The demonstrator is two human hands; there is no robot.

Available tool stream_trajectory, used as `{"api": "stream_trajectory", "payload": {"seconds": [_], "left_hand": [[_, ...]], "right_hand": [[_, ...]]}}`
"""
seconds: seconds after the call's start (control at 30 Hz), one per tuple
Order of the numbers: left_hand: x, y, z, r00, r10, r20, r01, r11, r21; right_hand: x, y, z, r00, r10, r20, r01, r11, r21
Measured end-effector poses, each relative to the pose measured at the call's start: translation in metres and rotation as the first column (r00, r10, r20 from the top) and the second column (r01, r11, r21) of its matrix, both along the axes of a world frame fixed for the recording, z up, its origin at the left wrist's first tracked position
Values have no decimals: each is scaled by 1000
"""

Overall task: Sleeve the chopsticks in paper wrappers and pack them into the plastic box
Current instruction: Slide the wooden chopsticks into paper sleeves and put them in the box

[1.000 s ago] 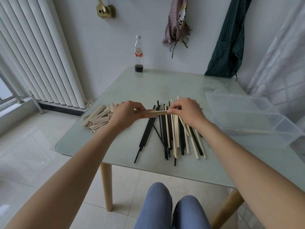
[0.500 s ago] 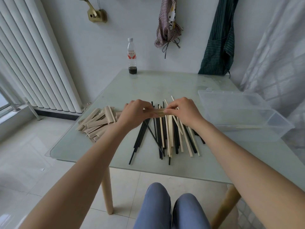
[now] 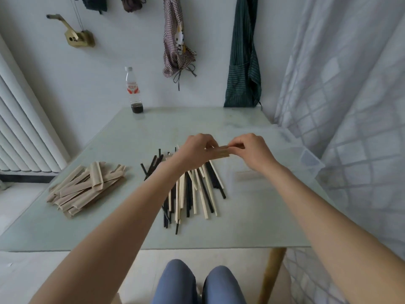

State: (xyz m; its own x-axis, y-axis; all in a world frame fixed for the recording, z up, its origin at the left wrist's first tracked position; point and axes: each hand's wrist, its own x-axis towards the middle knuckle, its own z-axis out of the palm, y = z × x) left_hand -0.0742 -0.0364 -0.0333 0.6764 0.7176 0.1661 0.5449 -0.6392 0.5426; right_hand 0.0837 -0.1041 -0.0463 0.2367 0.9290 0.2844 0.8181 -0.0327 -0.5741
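Your left hand (image 3: 192, 150) and right hand (image 3: 252, 150) each grip one wrapper (image 3: 219, 152). Many chopsticks (image 3: 192, 189) wait at 6 o'clock.

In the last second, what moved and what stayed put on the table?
Both hands, left hand and right hand, carried the paper wrapper rightward toward the plastic box, still gripping it by its ends. The wrapper pile and loose chopsticks stayed put.
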Motion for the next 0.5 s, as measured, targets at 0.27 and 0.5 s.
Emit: {"api": "stream_trajectory", "payload": {"seconds": [0.27, 0.5], "left_hand": [[106, -6, 0, 997, -70, -29, 69, 997, -39], [173, -5, -26, 986, -80, -147, 68, 994, -85]], "right_hand": [[90, -26, -5, 986, -167, -17, 166, 985, -57], [132, -24, -20, 983, -120, 141, 156, 946, -283]]}}
